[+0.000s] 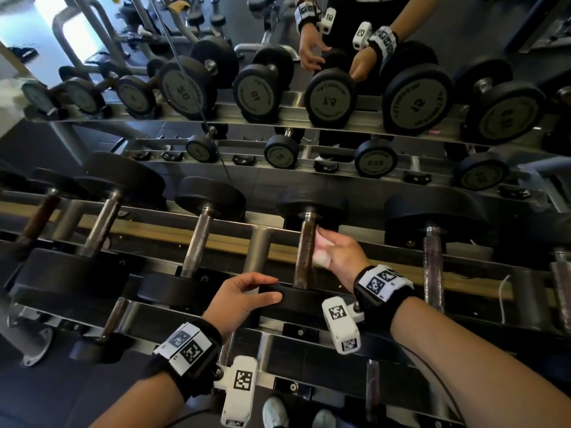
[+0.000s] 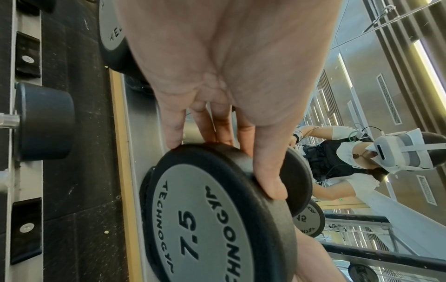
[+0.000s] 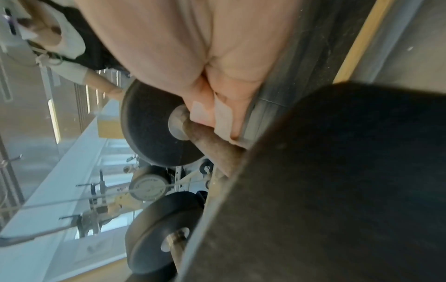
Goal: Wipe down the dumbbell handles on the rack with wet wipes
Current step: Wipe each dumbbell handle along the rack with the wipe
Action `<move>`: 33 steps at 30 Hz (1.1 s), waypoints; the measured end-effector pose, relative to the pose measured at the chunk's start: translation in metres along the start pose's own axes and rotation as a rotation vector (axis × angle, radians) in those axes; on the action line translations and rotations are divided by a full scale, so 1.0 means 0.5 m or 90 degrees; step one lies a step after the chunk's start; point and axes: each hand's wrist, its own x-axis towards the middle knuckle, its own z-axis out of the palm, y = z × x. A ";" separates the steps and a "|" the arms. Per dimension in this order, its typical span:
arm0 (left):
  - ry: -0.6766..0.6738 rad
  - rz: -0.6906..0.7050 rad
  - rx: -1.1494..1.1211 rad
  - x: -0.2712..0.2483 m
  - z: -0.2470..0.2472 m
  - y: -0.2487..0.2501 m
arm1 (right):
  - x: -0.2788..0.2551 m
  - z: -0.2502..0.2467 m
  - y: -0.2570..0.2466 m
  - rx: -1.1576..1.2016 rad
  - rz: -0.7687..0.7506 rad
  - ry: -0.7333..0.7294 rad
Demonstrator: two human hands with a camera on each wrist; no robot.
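A 7.5 dumbbell lies in its cradle on the rack's top tier, its rusty brown handle (image 1: 304, 251) running away from me. My left hand (image 1: 272, 288) grips the near black head (image 1: 309, 299). In the left wrist view the thumb and fingers (image 2: 267, 171) curl over the head's rim (image 2: 212, 219). My right hand (image 1: 332, 253) holds a white wet wipe (image 1: 319, 242) and presses it against the right side of the handle, close to the far head (image 1: 312, 205). In the right wrist view the wipe (image 3: 222, 114) lies against the handle (image 3: 207, 137); the fingertips are hidden behind it.
More dumbbells sit on both sides: a steel-handled one (image 1: 197, 239) to the left and a shiny one (image 1: 432, 261) to the right. A lower tier (image 1: 278, 344) runs beneath my wrists. A mirror (image 1: 309, 97) behind the rack repeats the row. My shoes (image 1: 275, 412) show below.
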 end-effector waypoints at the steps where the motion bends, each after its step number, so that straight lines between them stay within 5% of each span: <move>1: 0.002 0.001 0.000 -0.001 0.001 0.000 | 0.002 0.004 -0.004 0.002 -0.003 0.010; 9: 0.005 0.010 0.007 -0.007 0.004 0.004 | -0.032 -0.013 0.053 -0.277 0.034 -0.085; 16: 0.012 0.006 0.012 -0.007 0.005 0.003 | 0.000 -0.003 -0.010 -0.074 -0.054 -0.017; 27: 0.006 -0.003 0.026 0.005 0.000 0.003 | -0.051 -0.024 0.017 -0.249 -0.003 -0.117; 33: 0.000 -0.005 0.014 0.005 -0.003 -0.003 | 0.002 -0.028 -0.029 -0.119 -0.045 0.009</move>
